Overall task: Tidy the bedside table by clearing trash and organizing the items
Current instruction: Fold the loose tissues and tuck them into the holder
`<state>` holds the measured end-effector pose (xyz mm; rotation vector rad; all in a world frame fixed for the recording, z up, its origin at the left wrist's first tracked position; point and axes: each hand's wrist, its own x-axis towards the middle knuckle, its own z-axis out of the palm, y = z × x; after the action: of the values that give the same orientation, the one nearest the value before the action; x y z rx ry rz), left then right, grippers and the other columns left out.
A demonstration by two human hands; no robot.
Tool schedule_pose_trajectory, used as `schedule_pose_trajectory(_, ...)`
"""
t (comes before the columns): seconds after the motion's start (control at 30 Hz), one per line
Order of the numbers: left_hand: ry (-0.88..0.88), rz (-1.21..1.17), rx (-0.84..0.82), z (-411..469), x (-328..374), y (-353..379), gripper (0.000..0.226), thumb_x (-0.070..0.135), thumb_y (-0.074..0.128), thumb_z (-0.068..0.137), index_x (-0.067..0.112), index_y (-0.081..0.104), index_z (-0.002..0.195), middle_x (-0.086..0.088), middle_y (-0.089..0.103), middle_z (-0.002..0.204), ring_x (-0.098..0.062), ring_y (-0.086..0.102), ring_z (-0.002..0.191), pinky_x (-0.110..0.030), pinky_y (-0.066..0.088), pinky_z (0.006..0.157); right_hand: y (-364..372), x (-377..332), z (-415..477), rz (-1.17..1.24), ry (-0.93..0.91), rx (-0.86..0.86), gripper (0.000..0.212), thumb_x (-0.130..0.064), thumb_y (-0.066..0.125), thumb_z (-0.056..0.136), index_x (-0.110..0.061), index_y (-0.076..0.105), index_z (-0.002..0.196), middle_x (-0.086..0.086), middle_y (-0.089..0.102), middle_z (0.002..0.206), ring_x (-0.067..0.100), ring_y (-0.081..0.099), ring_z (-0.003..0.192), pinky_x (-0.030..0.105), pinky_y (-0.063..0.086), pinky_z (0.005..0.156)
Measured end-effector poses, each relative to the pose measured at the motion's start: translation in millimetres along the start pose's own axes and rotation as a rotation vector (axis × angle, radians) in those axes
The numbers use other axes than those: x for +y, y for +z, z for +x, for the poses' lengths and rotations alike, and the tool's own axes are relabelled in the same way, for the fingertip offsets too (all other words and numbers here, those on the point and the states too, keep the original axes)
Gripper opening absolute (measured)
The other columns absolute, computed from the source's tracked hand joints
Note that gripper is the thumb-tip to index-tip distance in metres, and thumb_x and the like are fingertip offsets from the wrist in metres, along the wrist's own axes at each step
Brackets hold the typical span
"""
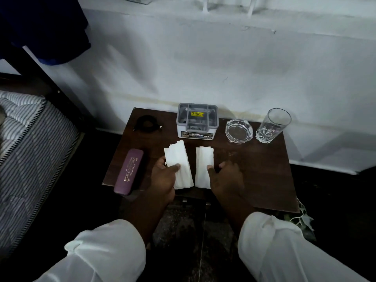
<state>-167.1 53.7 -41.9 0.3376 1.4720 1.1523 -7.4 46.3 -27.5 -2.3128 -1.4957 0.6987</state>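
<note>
Against the white wall stood a dark wooden surface [254,176], beside a striped mattress [30,143]. My left hand [162,180] pinched one tissue stack [179,165], thumb on top, fingers underneath. My right hand [225,180] clamped the second stack [203,167] just beside it the same way. Behind them the grey organizer [197,121] looked empty, as did the glass ashtray [239,131] and tumbler [272,125]. A purple case [129,171] lay left.
</note>
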Motion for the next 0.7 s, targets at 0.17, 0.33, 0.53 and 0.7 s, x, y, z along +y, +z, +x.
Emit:
schedule_pose_trajectory(0.17,0.007,0.013,0.021,5,-2,4,0.044,-0.009,0.059,0.092,0.001,0.053,0.135,-0.024,0.065,0.126,-0.037,0.063,0.106,-0.062,0.05,0.099,4,-10,7,-0.124,0.007,-0.083,0.047,-0.045,0.063,0.09,-0.01,0.059,0.121,0.013,0.056,0.13,0.031,0.054,0.124,0.037,0.049,0.098)
schedule_pose_trajectory(0.33,0.006,0.033,0.017,4,-1,4,0.045,-0.008,0.059,0.092,0.001,0.052,0.136,-0.022,0.065,0.123,-0.037,0.063,0.105,-0.06,0.051,0.098,7,-20,19,-0.028,0.158,-0.166,0.043,-0.034,0.07,0.085,-0.01,0.066,0.121,0.013,0.061,0.131,0.032,0.058,0.124,0.041,0.052,0.1)
schedule_pose_trajectory(0.53,-0.009,0.028,0.02,2,-1,3,0.044,-0.007,0.06,0.092,0.001,0.053,0.135,-0.023,0.064,0.128,-0.036,0.062,0.104,-0.056,0.052,0.096,10,-19,15,0.362,0.203,-0.043,0.015,-0.024,0.074,0.076,-0.014,0.07,0.086,0.005,0.073,0.094,0.026,0.067,0.093,0.033,0.053,0.08)
schedule_pose_trajectory(0.7,-0.074,0.005,-0.012,-2,-2,4,0.04,-0.008,0.057,0.092,0.006,0.056,0.129,-0.021,0.066,0.124,-0.036,0.063,0.1,-0.053,0.054,0.088,6,-15,7,0.784,0.249,-0.063,0.022,0.004,0.073,0.074,-0.002,0.069,0.094,0.009,0.068,0.085,0.019,0.061,0.072,0.023,0.046,0.058)
